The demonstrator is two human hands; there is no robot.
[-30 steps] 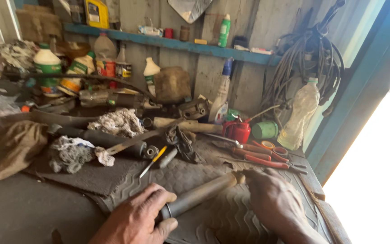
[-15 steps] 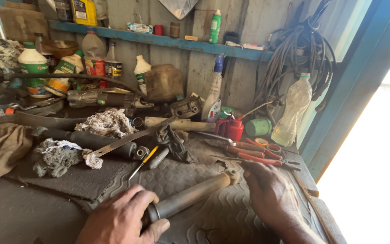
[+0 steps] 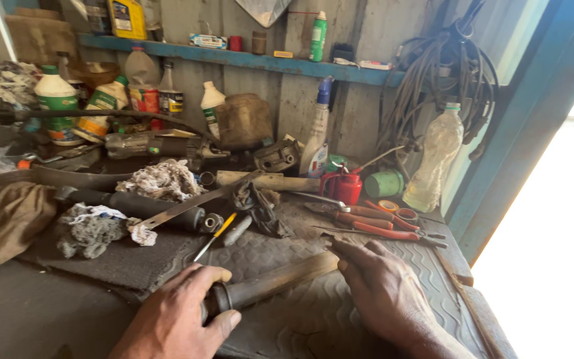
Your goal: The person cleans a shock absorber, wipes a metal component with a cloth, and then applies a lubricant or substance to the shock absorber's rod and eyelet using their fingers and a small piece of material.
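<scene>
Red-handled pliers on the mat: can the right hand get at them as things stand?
Probably yes. The right hand lies flat on the rubber mat, holding nothing, just below the red-handled pliers; only bare mat shows between them.

On a cluttered workbench covered by a grey ribbed rubber mat (image 3: 393,292), the left hand (image 3: 181,316) is wrapped around the dark lower end of a long, dusty metal cylinder (image 3: 270,282) that lies slanting across the mat. The right hand (image 3: 383,286) rests flat, its fingers touching the cylinder's upper end. Just beyond lie a yellow-handled screwdriver (image 3: 214,236) and 2 red-handled pliers (image 3: 380,226). Farther back stand a small red oil can (image 3: 343,186), a clear plastic bottle (image 3: 436,156) and a white spray bottle (image 3: 317,133), under a blue wooden shelf (image 3: 247,60).
</scene>
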